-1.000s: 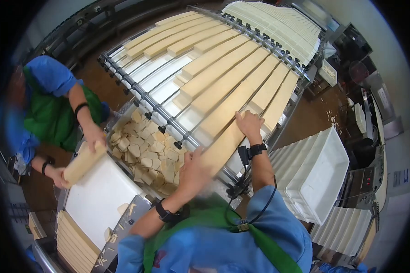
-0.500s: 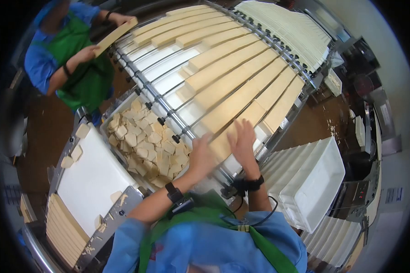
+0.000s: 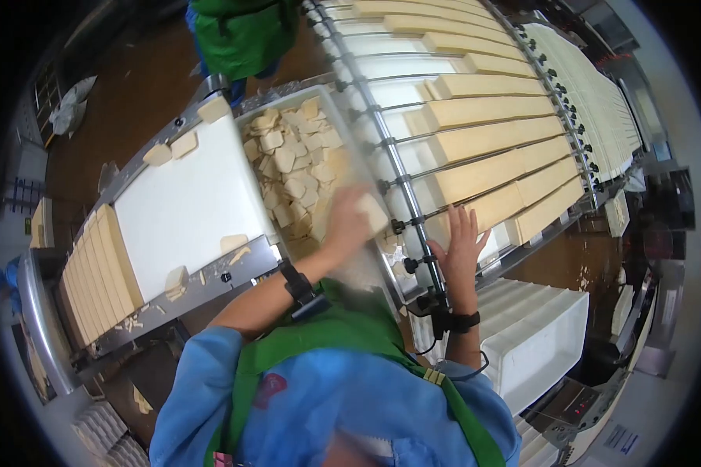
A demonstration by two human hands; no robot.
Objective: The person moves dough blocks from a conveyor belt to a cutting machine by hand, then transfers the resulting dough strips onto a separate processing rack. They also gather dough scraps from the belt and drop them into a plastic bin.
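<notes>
Left hand [image 3: 346,224] now over scrap bin [image 3: 275,104], fingers [image 3: 357,204] tight around pale block [image 3: 374,214]; right hand [image 3: 458,253] flat, fingers apart.

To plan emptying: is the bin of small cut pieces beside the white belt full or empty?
Full. Pale pieces fill the bin up to its rim, and no bottom shows.

Pale cut pieces [image 3: 292,159] fill a metal bin [image 3: 280,99] between the white flat belt [image 3: 179,202], left, and the steel-railed slab rack [image 3: 401,183], right.

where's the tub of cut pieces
Head view, upper centre: the tub sits between the white belt, left, and the slab rack, right, by the left hand.
</notes>
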